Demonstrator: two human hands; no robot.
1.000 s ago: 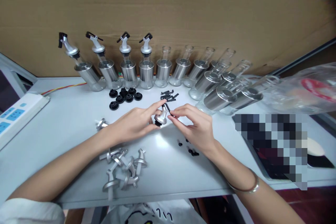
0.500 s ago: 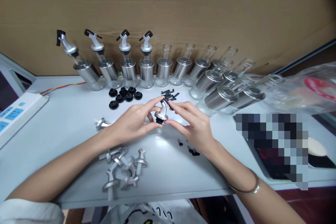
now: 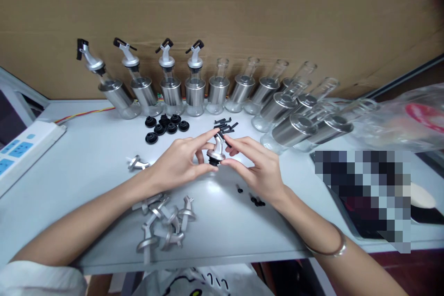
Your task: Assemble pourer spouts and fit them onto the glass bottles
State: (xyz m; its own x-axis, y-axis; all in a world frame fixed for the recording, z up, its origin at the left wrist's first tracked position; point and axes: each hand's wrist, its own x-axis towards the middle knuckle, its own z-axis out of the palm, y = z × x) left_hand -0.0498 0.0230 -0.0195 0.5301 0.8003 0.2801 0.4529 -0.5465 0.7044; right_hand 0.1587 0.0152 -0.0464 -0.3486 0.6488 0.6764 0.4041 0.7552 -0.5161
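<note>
Between my two hands is a silver bottle pourer (image 3: 218, 149) with a black ribbed stopper below and a black lever at its top. My left hand (image 3: 185, 159) pinches it from the left, index finger at the top and thumb by the stopper. From the right, my right hand (image 3: 258, 166) closes on it, fingers at the black lever and thumb near the collar. Just behind lie several loose black levers (image 3: 225, 125). Black ribbed stoppers (image 3: 166, 125) are grouped further left. Silver pourer heads (image 3: 173, 219) lie in a pile near the front edge, and one more pourer head (image 3: 138, 163) is beside my left wrist.
Several glass bottles with steel sleeves (image 3: 218, 88) stand along the back and right; those on the left carry pourers. Small black plugs (image 3: 257, 201) lie by my right wrist. A white power strip (image 3: 27, 152) is at left, a plastic bag (image 3: 409, 115) at right.
Both hands keep the pourer in nearly the same grip. The whole view has shifted very slightly; nothing else has visibly moved.
</note>
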